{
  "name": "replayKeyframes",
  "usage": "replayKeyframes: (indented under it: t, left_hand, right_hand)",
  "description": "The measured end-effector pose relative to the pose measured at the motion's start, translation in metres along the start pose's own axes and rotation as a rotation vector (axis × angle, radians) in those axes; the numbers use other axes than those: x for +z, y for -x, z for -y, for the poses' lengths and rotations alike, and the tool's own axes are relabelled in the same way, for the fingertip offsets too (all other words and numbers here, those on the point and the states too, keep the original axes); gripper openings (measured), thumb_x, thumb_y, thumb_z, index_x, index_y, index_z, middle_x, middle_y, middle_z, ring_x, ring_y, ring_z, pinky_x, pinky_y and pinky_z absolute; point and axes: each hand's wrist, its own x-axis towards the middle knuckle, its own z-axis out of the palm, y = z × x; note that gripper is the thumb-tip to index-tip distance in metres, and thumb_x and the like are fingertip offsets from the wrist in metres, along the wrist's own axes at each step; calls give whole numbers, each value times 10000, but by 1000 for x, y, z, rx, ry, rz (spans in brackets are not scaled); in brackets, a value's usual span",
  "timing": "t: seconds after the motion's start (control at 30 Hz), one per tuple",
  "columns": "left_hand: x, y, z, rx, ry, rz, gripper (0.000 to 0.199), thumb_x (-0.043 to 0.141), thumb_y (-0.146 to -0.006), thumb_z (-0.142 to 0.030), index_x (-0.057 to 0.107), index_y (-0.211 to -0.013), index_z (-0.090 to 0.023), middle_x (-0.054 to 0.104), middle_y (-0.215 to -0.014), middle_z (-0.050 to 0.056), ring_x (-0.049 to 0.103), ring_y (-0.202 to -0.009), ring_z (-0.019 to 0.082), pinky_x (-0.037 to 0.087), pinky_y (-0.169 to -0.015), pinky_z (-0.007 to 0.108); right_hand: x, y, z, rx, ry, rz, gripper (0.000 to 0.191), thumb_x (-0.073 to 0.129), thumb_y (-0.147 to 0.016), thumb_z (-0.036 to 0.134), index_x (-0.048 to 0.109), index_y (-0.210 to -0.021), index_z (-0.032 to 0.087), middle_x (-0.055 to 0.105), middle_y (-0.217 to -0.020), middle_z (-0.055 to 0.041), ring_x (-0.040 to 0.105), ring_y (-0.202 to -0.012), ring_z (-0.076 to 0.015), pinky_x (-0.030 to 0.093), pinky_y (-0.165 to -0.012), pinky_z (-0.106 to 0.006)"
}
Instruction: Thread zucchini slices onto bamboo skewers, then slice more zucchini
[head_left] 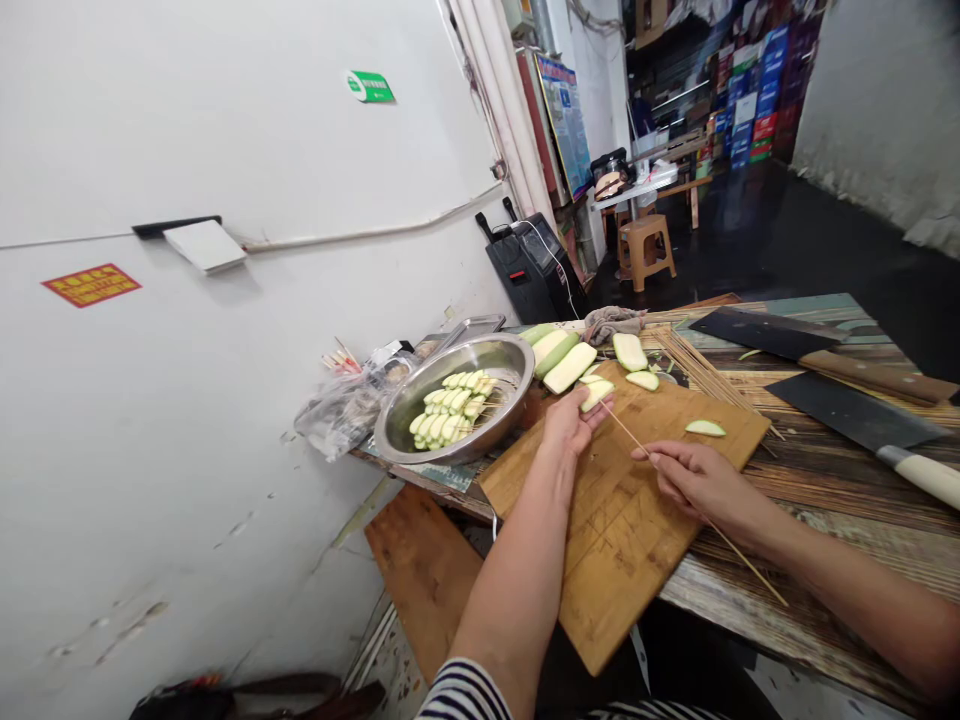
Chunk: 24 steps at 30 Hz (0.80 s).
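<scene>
My left hand (574,423) is closed on a pale zucchini slice (598,393) with a green edge, above the far part of the wooden cutting board (622,540). Pinched in my right hand (694,478) is a long thin bamboo skewer (742,560). Its far tip meets the slice; how deep it goes in I cannot tell. One loose slice (705,428) lies on the board's right side. Left of the board stands a metal bowl (390,425) with several skewered zucchini slices (450,412). Beyond the board lie larger zucchini pieces (570,367).
Two cleavers lie at the right, one with a brown handle (877,375), one with a pale handle (930,478). Loose skewers (701,370) lie behind the board, near a grey cloth (613,322). A plastic bag (341,410) sits against the wall, left of the bowl.
</scene>
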Motion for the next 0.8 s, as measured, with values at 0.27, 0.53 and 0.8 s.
replayKeyframes:
  t: [0.27,0.53,0.8]
  left_hand:
    - [2,2,4,37,-1,21,139,498,-845,-101,598,-924,-46,683,-794,131,677,-693,175,561,-713,308]
    - [3,3,5,64,20,42,98,511,-814,-67,596,-862,-59,686,-764,110,677,-675,179,565,-708,333]
    - [6,6,5,45,32,54,107,505,-813,-60,600,-863,-63,687,-784,102,676,-688,183,560,-726,342]
  right_hand:
    - [-6,-9,-10,-179,240,-171,281,505,-778,431,635,-761,183,629,-615,-30,549,-554,-161,411,-516,-269]
    - [-4,-10,-18,-104,165,-77,352,457,-817,449,638,-867,151,486,-481,23,416,-414,-116,284,-390,-238]
    - [3,-6,5,206,-395,64,493,646,-655,552,585,-909,134,314,-426,126,195,-273,-18,117,-298,-178]
